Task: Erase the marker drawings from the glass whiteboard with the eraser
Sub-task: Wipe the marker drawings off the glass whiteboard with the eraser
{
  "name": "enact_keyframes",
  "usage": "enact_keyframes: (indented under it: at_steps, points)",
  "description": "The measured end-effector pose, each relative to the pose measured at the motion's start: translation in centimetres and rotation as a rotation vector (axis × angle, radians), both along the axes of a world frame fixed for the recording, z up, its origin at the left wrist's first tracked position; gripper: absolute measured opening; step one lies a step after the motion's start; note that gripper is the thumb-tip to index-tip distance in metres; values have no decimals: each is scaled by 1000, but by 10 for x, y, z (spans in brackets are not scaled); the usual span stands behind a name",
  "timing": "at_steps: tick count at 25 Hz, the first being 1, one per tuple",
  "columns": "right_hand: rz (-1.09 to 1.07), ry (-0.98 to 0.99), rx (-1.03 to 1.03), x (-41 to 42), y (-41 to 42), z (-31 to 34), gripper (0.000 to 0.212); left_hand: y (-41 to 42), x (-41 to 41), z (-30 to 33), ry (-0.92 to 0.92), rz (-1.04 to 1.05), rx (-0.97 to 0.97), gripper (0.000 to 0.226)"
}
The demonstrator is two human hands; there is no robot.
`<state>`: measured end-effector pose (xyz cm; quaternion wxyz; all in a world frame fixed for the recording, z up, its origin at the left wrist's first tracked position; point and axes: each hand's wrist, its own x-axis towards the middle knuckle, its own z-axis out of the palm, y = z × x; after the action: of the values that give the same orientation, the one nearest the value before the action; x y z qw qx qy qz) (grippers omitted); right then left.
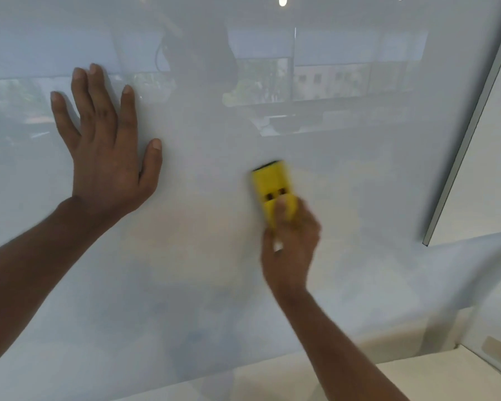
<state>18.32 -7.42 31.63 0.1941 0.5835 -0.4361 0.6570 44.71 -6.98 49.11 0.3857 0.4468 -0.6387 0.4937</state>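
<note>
Progress check: the glass whiteboard (344, 175) in front of me shows no legible marker strokes anywhere in view. What I can make out is only reflections of windows, ceiling lights and my own outline, plus a very faint pinkish-orange haze below and to the left of the eraser and a pale bluish tint lower down; whether these are marker residue or reflection I cannot tell. My judgement is that the erasing is nearly complete, with at most a clean-up pass over those tinted patches left, and any part of the board outside the view unchecked. The yellow eraser (272, 186) sits flat against the glass, right of centre, long axis roughly vertical, its dark pad edge visible at the top. It is motion-blurred, so I take it to be mid-stroke. My right hand (291, 238) grips its lower end from below, thumb laid over the yellow back and the other fingers wrapped around the far side, closed firmly on the body; the forearm rises from the lower right, wrist roughly straight. My left hand (107, 157) is well apart from the eraser, to the left and slightly higher, palm flat on the glass with all fingers spread and pointing up, thumb out to the right, holding nothing. It reads as a brace. The board's metal edge (469, 134) runs diagonally at the right.
</note>
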Motion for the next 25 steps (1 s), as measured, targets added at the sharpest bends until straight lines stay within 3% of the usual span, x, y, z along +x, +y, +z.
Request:
enact_keyframes:
  at_steps: [3, 5, 8, 10, 11, 13, 18, 20, 22, 25]
  points:
    - [103, 452, -117, 21, 9, 31, 47, 3, 6, 2, -23, -22, -8, 66]
    - [34, 465, -160, 2, -3, 72, 49, 5, 16, 7, -20, -27, -18, 65]
    - [-131, 15, -84, -32, -25, 132, 62, 10, 41, 18, 24, -4, -32, 65]
    - [-102, -356, -6, -32, -28, 159, 66, 15, 61, 28, 43, 20, -40, 65]
    - [-96, -431, 13, -22, -27, 167, 66, 17, 70, 33, 48, 27, -43, 65]
    - [-141, -260, -26, 9, -17, 172, 66, 21, 87, 41, 59, 36, -44, 66]
    - [-24, 634, -166, 81, 13, 155, 64, 25, 116, 58, 58, 46, -99, 66]
    - [-54, 793, -238, 76, 11, 173, 64, 29, 133, 70, 116, 60, -109, 65]
    - [-131, 704, -245, 61, -1, 208, 64, 35, 156, 81, 165, 84, -106, 66]
    - [-297, 182, -137, 37, -14, 270, 66, 45, 190, 94, 151, 114, -95, 67]
